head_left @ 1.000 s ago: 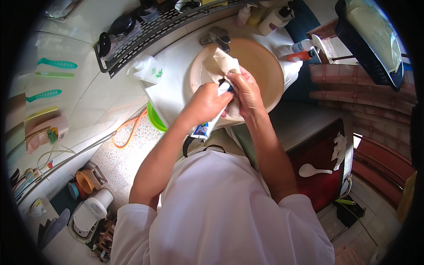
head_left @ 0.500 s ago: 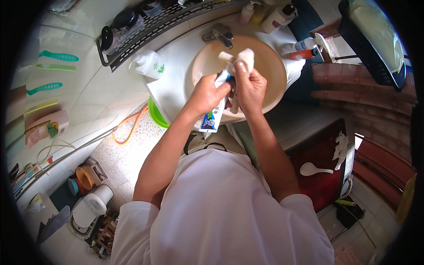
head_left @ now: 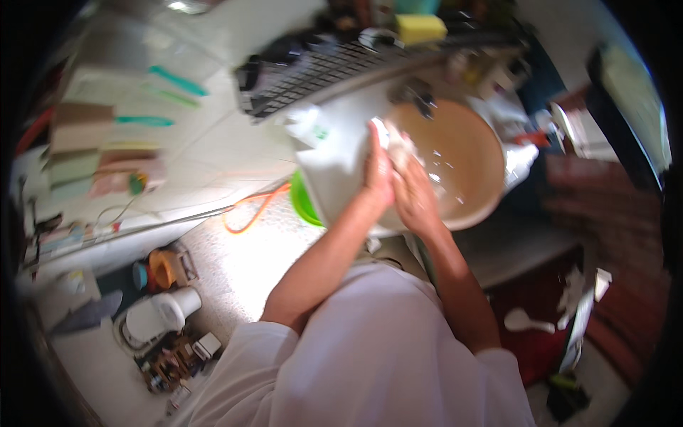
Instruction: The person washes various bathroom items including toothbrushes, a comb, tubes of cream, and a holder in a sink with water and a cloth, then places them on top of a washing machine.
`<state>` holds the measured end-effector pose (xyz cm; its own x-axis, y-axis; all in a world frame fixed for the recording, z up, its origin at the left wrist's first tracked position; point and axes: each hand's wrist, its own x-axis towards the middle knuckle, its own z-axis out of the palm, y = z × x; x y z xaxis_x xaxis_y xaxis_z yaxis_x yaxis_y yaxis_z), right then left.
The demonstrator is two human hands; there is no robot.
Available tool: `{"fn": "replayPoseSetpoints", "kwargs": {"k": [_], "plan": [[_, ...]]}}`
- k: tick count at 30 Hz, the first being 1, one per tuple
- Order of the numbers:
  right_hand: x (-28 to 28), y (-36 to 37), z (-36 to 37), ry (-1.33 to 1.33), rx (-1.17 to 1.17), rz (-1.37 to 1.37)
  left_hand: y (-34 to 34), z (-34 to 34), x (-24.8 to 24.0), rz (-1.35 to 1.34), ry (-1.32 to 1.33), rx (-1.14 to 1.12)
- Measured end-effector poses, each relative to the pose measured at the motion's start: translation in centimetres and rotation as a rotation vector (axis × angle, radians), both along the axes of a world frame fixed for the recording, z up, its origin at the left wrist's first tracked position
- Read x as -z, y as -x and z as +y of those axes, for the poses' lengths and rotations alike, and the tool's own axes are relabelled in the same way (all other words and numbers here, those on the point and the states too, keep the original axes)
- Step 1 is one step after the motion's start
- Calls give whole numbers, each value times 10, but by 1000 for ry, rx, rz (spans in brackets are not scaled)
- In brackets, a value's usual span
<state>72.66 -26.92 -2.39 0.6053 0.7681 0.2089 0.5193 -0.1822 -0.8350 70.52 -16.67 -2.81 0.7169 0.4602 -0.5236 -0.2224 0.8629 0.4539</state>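
Observation:
Over the left side of the round peach washbasin [head_left: 466,135], my two hands are close together, palms turned toward each other. A crumpled off-white cloth [head_left: 400,151] shows at the fingers of my right hand [head_left: 418,196], which is closed on it. My left hand [head_left: 377,173] stands upright beside the cloth. A small bright white piece [head_left: 382,131] shows at its fingertips; blur hides whether this is part of the tube seen earlier. The palms hide what is between them.
A grey metal tap [head_left: 416,96] stands behind the basin, below a black perforated shelf [head_left: 306,82] with a yellow sponge [head_left: 421,29]. A white pump bottle [head_left: 304,127] is left on the counter. A green basin [head_left: 304,199] and orange hose [head_left: 245,219] lie lower left.
The view has swung, so the washbasin sits further right in it. My hands have come together, palm to palm. The white and blue tube that stuck out below my left hand no longer shows there.

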Motion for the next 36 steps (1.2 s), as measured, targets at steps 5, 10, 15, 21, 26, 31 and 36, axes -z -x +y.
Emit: {"fn": "replayPoseSetpoints", "kwargs": {"k": [5, 10, 15, 21, 26, 31, 36], "plan": [[4, 9, -15, 4, -63, 56, 11, 7, 5, 74, 20, -101], [9, -10, -36, -3, 26, 561, 40, 24, -18, -85, -246, 204], [-21, -33, -31, 356, 129, 197, 49, 41, -19, -15, -255, 297], [-30, -38, -2, -275, 290, 270, 53, 44, 13, 15, -26, -31], [-33, 1, 31, 196, -144, -484, 46, 16, 7, -208, 189, -37], [4, -20, 9, 215, -126, -491, 65, 20, 29, 52, 159, -62], [21, -25, -4, 384, -196, -108, 91, 22, 30, 130, 125, -56]]}}
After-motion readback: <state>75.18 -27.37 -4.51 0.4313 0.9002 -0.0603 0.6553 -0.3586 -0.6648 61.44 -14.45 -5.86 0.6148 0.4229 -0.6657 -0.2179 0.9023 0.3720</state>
